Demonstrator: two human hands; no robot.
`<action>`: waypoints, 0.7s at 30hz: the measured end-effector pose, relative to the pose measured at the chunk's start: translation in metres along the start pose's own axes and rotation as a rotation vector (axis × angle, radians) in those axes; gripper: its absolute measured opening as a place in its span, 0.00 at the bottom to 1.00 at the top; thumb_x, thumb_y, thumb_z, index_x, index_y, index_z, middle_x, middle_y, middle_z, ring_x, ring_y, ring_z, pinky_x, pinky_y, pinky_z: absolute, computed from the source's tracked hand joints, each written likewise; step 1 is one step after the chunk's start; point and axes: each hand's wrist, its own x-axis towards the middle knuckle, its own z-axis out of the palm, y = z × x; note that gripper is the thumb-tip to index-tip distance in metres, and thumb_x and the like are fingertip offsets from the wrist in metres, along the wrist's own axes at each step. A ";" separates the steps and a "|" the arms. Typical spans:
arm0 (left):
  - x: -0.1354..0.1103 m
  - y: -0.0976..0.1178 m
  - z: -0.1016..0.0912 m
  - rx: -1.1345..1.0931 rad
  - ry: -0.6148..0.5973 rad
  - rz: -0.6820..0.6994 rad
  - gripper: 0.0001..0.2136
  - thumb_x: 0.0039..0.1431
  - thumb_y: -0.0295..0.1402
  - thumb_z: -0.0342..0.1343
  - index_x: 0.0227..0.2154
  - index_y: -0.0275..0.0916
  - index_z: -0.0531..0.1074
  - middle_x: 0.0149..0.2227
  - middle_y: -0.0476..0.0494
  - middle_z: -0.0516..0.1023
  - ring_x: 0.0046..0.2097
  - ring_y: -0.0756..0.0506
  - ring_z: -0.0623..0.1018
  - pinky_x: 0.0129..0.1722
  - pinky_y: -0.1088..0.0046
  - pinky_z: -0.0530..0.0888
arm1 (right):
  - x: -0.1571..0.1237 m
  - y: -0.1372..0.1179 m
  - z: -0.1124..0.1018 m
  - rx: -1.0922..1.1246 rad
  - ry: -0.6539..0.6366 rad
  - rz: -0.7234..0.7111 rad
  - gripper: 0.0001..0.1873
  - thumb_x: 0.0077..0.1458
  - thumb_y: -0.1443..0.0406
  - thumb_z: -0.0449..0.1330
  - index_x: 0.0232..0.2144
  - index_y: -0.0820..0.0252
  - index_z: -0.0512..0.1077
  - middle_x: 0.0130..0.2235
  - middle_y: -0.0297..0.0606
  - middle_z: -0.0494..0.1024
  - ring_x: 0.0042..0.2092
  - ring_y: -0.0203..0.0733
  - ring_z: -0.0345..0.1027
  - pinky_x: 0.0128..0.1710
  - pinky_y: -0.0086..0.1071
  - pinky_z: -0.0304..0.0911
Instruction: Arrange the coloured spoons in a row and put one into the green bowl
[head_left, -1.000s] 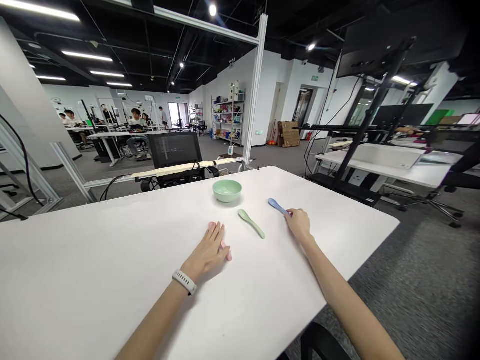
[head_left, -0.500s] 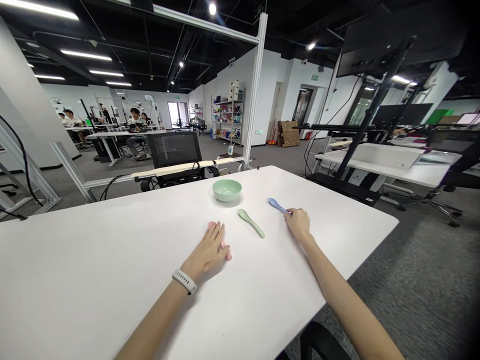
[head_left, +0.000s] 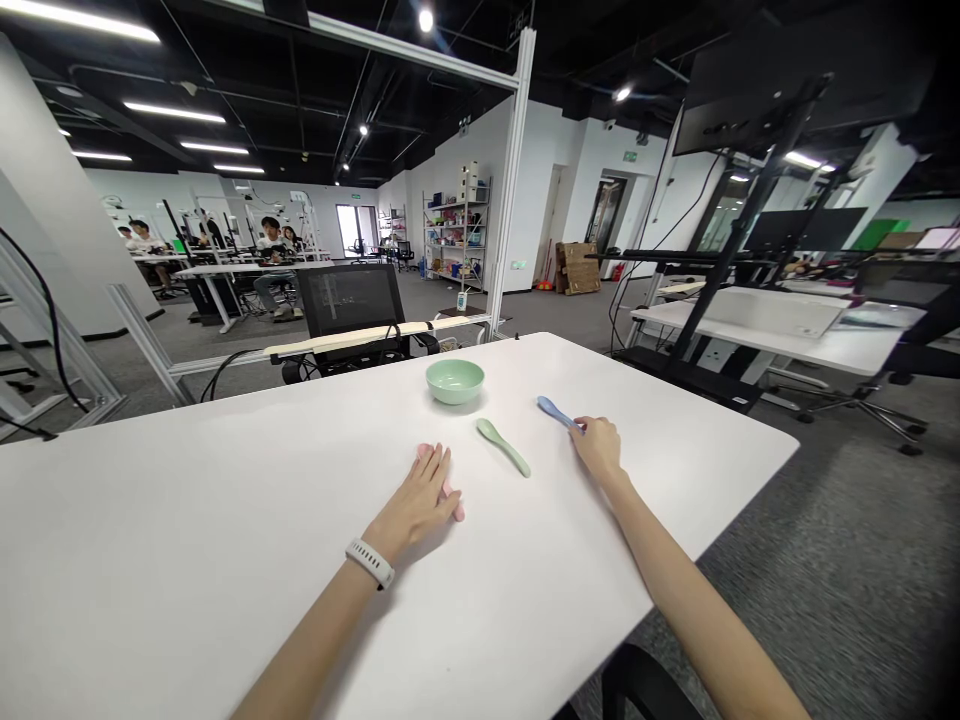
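On the white table (head_left: 187, 540) my left hand (head_left: 416, 503) lies flat with fingers stretched out, covering a pink spoon (head_left: 455, 510) whose ends peek out at the fingertips and the thumb side. My right hand (head_left: 600, 448) is closed on the handle of a blue spoon (head_left: 553, 409), which rests on the table with its bowl pointing away to the left. A green spoon (head_left: 503, 446) lies loose between the two hands. Behind it stands an empty mint green bowl (head_left: 454, 380).
The table's right edge and rounded corner (head_left: 780, 450) are close to my right arm. A black office chair (head_left: 352, 300) stands behind the far edge. A white frame post (head_left: 511, 170) rises beyond. People sit at desks at the far left (head_left: 270, 245); another desk (head_left: 787, 330) stands to the right.
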 end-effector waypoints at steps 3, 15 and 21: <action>0.000 -0.001 0.000 -0.012 0.013 0.027 0.37 0.75 0.50 0.41 0.79 0.37 0.45 0.81 0.29 0.42 0.81 0.33 0.41 0.79 0.36 0.50 | 0.000 0.000 0.000 -0.003 -0.002 0.001 0.21 0.68 0.64 0.56 0.55 0.64 0.83 0.53 0.55 0.83 0.54 0.53 0.75 0.50 0.36 0.63; 0.001 -0.002 -0.003 0.018 0.037 0.006 0.37 0.75 0.53 0.40 0.79 0.40 0.45 0.81 0.32 0.43 0.81 0.33 0.42 0.79 0.38 0.51 | 0.000 0.000 -0.002 -0.016 -0.001 -0.011 0.21 0.67 0.65 0.56 0.54 0.64 0.84 0.52 0.55 0.84 0.52 0.53 0.76 0.49 0.36 0.63; -0.024 -0.027 -0.049 0.104 0.108 -0.131 0.40 0.75 0.56 0.34 0.80 0.38 0.40 0.82 0.34 0.37 0.81 0.37 0.38 0.80 0.45 0.46 | 0.004 0.007 0.004 -0.012 -0.002 -0.043 0.22 0.66 0.64 0.56 0.53 0.64 0.85 0.51 0.57 0.85 0.49 0.55 0.77 0.47 0.39 0.65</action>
